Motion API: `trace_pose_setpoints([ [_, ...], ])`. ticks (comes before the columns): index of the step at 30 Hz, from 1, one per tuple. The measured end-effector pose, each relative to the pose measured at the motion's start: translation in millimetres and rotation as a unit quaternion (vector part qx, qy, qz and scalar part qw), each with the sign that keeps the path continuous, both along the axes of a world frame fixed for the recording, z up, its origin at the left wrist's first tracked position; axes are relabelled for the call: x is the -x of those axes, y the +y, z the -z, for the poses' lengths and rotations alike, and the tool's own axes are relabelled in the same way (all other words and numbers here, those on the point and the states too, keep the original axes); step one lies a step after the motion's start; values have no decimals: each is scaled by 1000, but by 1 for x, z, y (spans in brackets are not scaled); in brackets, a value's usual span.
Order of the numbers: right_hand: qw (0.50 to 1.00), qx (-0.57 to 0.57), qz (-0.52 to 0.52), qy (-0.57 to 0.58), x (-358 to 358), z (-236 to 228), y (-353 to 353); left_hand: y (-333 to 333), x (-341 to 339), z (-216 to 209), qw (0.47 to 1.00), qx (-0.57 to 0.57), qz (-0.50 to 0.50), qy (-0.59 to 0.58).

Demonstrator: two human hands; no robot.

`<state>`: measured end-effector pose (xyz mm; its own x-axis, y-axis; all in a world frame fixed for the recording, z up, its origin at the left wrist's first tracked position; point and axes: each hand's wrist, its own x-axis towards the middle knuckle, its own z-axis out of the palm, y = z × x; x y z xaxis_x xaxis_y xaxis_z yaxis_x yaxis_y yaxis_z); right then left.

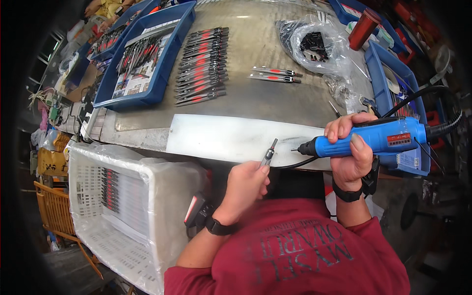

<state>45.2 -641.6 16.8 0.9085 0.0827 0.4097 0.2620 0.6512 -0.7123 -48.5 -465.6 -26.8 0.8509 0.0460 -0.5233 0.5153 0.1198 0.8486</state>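
Note:
My left hand (244, 186) is closed around a slim grey pen-shaped tool (268, 156), its dark narrow end pointing up; the rest is hidden in my fingers. A blue electric screwdriver (378, 136) lies level in my right hand (350, 156), fingers wrapped round its body. Its bit points left toward the pen-shaped tool, with a gap between them. Both hands are over the near edge of a long white board (221, 136). Beyond it, two similar silver-and-red tools (274, 74) lie side by side, and a column of several more (201, 64) stands to their left.
Blue trays (162, 93) of tools flank the table (241, 29). At the back right are a clear bag (295, 37) with black parts and a red cylinder (364, 29). A plastic-lined white crate (162, 211) holding tools is at left. The screwdriver's black cable (418, 96) loops right.

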Motion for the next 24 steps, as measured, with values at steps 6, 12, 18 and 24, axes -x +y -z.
trace_pose_setpoints([
  [6,1000,10,-11,-2,1,-1,2,-4,1,1,997,57,-44,9],
  [12,1000,11,-24,-4,1,-2,7,-6,3,3,993,101,-50,32],
  [18,999,18,-43,-16,2,-7,14,-6,2,7,992,116,-45,29],
  [24,996,35,-80,-18,3,-11,24,-6,1,8,990,131,-46,34],
])
